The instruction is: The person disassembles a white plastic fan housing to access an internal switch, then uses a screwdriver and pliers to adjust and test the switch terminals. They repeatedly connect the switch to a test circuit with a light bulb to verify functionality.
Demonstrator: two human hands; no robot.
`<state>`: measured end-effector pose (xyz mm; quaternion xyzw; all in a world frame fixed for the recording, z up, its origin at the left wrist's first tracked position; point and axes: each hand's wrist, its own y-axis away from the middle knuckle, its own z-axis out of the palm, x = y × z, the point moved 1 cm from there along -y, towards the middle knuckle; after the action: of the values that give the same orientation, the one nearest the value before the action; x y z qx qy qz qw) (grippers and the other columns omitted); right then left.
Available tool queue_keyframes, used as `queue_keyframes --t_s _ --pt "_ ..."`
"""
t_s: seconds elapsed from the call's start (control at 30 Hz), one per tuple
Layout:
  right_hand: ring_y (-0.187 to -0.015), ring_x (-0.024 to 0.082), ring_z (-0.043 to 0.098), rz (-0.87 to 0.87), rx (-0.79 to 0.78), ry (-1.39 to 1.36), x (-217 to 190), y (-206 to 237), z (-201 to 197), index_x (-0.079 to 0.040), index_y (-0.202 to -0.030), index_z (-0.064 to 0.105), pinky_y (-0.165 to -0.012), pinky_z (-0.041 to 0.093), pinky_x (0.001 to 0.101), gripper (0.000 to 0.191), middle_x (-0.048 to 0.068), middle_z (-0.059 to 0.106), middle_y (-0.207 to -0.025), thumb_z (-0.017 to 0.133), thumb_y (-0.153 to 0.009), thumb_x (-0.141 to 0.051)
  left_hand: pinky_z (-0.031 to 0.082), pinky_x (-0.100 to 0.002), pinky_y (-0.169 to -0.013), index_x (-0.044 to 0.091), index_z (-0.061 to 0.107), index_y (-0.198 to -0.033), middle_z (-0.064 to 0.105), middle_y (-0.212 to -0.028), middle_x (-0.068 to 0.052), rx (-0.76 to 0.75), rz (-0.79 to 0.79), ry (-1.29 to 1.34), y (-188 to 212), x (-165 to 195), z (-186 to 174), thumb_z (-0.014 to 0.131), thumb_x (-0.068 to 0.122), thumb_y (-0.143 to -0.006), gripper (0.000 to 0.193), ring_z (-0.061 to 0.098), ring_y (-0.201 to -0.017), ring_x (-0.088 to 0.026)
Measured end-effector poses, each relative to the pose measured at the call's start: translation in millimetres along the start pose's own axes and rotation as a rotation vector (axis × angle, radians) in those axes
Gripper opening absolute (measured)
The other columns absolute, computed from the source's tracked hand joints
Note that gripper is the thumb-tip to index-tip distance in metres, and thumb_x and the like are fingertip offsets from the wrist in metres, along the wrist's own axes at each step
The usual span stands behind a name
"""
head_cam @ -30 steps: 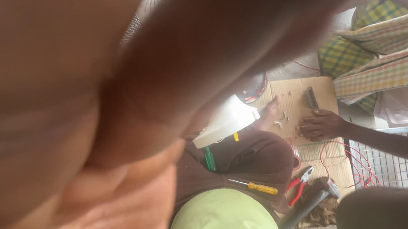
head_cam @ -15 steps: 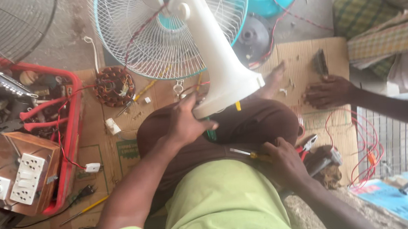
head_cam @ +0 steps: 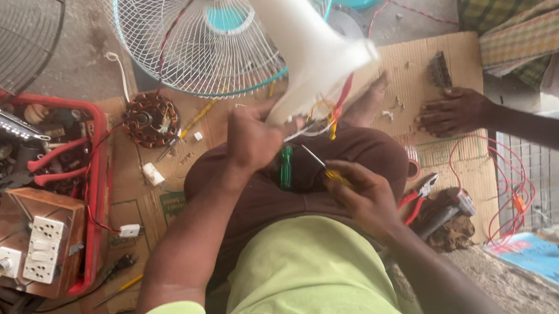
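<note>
Cardboard [head_cam: 410, 62] covers the floor; left hand [head_cam: 252, 139] grips the fan's white base [head_cam: 308, 56], right hand [head_cam: 364, 197] at four o'clock clasps a yellow screwdriver [head_cam: 326, 168].

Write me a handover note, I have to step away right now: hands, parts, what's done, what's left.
Left hand: gripping the base of the white fan stand, where loose wires hang out.
Right hand: holds a yellow-handled screwdriver, tip toward the wires.
Green screwdriver on lap; red pliers at right.
Done: base open, wires exposed.
Left: wires still unconnected, base not closed.
</note>
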<state>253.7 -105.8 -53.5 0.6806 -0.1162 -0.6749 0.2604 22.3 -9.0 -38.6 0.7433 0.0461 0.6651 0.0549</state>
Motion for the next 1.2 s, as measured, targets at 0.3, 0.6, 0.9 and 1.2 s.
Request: queue_keyframes --t_s 0.3,0.6,0.9,1.2 --pt "-0.068 0.004 0.058 -0.062 0.192 -0.060 -17 -16 32 -0.002 -0.132 0.068 -0.058 0.049 0.0202 0.038 0.001 0.072 -0.095 0.064 -0.100 -0.023 0.060 -0.025 -0.079 -0.006 0.072 -0.122 0.078 -0.105 -0.012 0.026 -0.036 0.413 -20 18 8 0.074 -0.008 -0.082 0.039 0.073 -0.089 -0.012" --pt "-0.065 0.004 0.057 -0.057 0.187 -0.065 -21 -21 40 -0.002 -0.130 0.070 -0.056 0.049 0.0212 0.036 0.002 0.073 -0.093 0.065 -0.100 -0.022 0.060 -0.027 -0.084 -0.008 0.072 -0.123 0.077 -0.110 -0.012 0.030 -0.031 0.450 -19 19 11 0.074 -0.011 -0.083 0.040 0.073 -0.094 -0.014" --pt "-0.063 0.005 0.057 -0.039 0.163 -0.120 -27 -25 38 0.000 -0.123 0.072 -0.055 0.048 0.0215 0.032 0.003 0.073 -0.091 0.063 -0.101 -0.021 0.061 -0.028 -0.082 -0.010 0.072 -0.120 0.077 -0.107 -0.015 0.030 -0.056 0.490 -21 21 12 0.073 -0.012 -0.082 0.038 0.074 -0.092 -0.016" --pt "-0.055 0.008 0.055 0.045 0.054 -0.197 -32 -30 32 0.000 -0.113 0.069 -0.046 0.039 0.0218 0.032 0.005 0.071 -0.082 0.057 -0.105 -0.028 0.062 -0.029 -0.085 -0.009 0.069 -0.125 0.076 -0.111 -0.016 0.020 -0.048 0.534 -23 24 11 0.072 -0.014 -0.080 0.045 0.074 -0.095 -0.018"
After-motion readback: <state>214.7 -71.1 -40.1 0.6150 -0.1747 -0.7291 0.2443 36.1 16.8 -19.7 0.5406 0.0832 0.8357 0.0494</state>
